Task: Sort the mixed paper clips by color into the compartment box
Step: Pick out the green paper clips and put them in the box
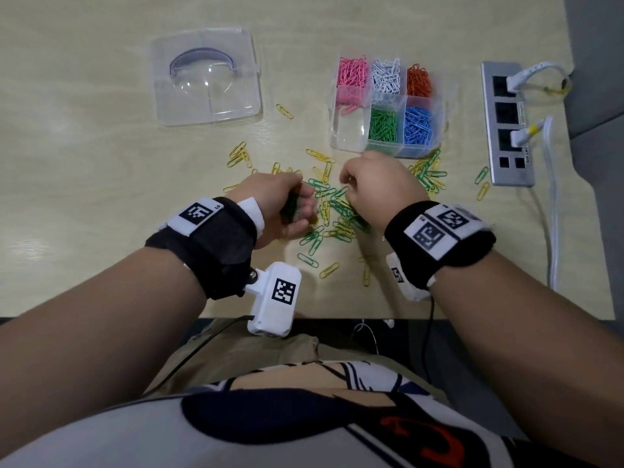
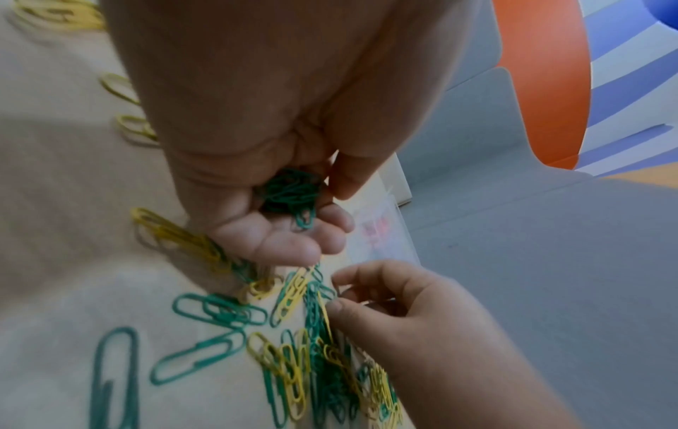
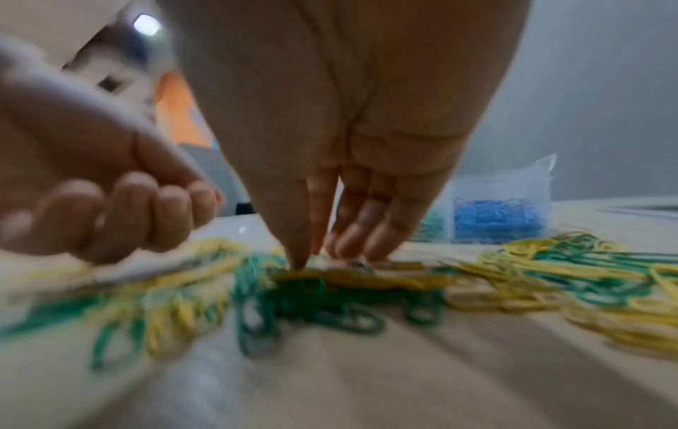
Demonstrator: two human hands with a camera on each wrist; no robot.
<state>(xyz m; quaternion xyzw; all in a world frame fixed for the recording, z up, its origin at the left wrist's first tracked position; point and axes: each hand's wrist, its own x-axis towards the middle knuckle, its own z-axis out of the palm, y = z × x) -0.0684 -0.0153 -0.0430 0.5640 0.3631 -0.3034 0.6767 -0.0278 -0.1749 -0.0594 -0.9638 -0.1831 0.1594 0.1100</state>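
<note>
Both hands (image 1: 283, 207) over green-and-yellow clips (image 1: 337, 211)

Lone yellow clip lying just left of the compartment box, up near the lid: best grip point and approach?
Come from straight above. The yellow clip lies flat on the table, apart from the pile, so pinch across its two long sides near mid-length. The wire looks thin, so a fingertip will likely need to tip one edge up first.

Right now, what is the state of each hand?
Left hand: curled, holding a bunch of green clips.
Right hand: fingers fairly straight, tips touching the mixed pile; grip unclear.
</note>
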